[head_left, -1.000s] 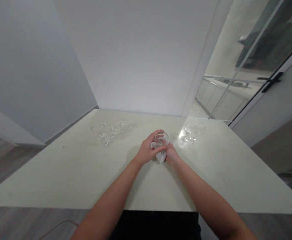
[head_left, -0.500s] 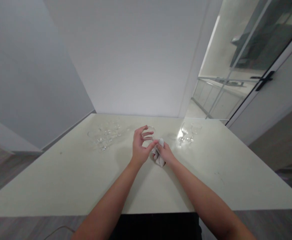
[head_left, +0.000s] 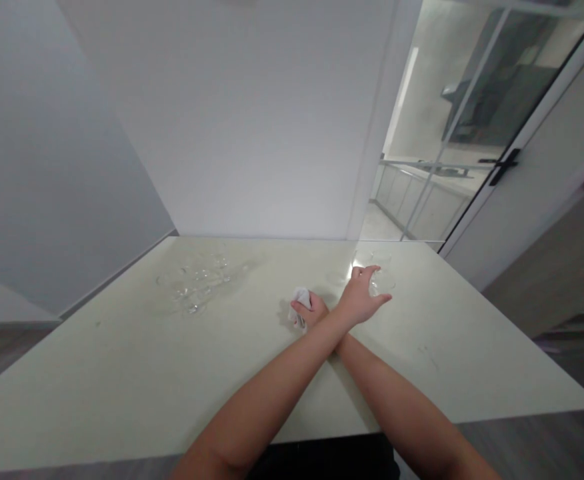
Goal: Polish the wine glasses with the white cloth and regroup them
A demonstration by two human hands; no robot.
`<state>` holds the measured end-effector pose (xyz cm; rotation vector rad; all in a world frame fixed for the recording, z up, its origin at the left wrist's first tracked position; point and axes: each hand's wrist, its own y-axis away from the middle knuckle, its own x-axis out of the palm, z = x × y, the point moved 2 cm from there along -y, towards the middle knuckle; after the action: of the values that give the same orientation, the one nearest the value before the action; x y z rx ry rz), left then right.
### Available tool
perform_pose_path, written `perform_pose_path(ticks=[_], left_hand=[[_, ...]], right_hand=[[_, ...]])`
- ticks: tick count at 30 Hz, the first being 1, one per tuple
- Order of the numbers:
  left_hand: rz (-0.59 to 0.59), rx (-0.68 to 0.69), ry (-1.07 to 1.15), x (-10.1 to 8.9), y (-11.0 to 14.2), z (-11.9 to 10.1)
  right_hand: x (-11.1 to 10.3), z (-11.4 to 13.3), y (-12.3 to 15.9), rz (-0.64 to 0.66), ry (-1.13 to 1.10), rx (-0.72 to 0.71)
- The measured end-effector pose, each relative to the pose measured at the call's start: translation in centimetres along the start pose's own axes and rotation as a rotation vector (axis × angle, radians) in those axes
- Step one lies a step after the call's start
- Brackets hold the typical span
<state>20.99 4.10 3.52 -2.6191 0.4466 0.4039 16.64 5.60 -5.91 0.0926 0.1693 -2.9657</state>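
Now the left hand (head_left: 359, 301) had crossed over the right forearm (head_left: 372, 377), bringing the glass (head_left: 385, 283) to the right side of the table (head_left: 477, 373), near other glasses (head_left: 381, 256); its turn with the cloth (head_left: 301, 297) looked over. Left thumb and fingers, half spread, held the bowl; right hand (head_left: 317, 311) clenched the cloth. Rim seemingly faced up, axis roughly upright, stem unclear.

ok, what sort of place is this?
Probably a home, in a room next to a kitchen: framed glass panes show what looks like a counter beyond, a black door handle is beside them, and clear glasses are on the white table.
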Motion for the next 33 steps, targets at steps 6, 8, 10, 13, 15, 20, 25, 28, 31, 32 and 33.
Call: perform_pose_path(ticks=[6, 8, 10, 13, 15, 20, 25, 28, 31, 32, 33], left_hand=[[0.033, -0.111, 0.034, 2.9, -1.1, 1.9], [0.032, -0.129, 0.052, 3.2, -1.2, 2.3], [0.019, -0.178, 0.02, 3.1, -0.9, 2.3], [0.038, -0.275, -0.135, 2.3, 0.2, 1.7], [0.125, -0.287, -0.292, 1.9, 1.2, 1.2], [0.373, -0.138, -0.595, 2.3, 3.4, 0.6], [0.444, -0.013, -0.724, 3.2, 4.3, 1.1], [0.49, -0.014, -0.76, 3.4, 4.0, 1.6], [0.504, -0.007, -0.774, 3.7, 3.6, 1.9], [0.506, -0.006, -0.779, 3.9, 3.4, 2.0], [0.509, -0.006, -0.782, 4.0, 3.3, 2.2]], right_hand=[[0.4, -0.2, -0.2, -0.034, 0.162, -0.063], [0.4, 0.0, -0.2, -0.02, 0.169, -0.084], [0.3, 0.2, -0.2, -0.005, 0.171, -0.095], [0.3, 0.7, 0.0, 0.01, 0.182, -0.107], [0.3, 1.0, 0.1, 0.005, 0.21, -0.125], [0.2, 1.3, 0.2, 0.008, 0.26, -0.139], [0.1, 1.6, 0.4, -0.003, 0.306, -0.147], [0.0, 1.6, 0.3, 0.009, 0.288, -0.151], [0.0, 1.4, 0.3, 0.023, 0.259, -0.135], [-0.1, 1.4, 0.3, 0.024, 0.251, -0.128], [-0.1, 1.4, 0.3, 0.026, 0.242, -0.122]])
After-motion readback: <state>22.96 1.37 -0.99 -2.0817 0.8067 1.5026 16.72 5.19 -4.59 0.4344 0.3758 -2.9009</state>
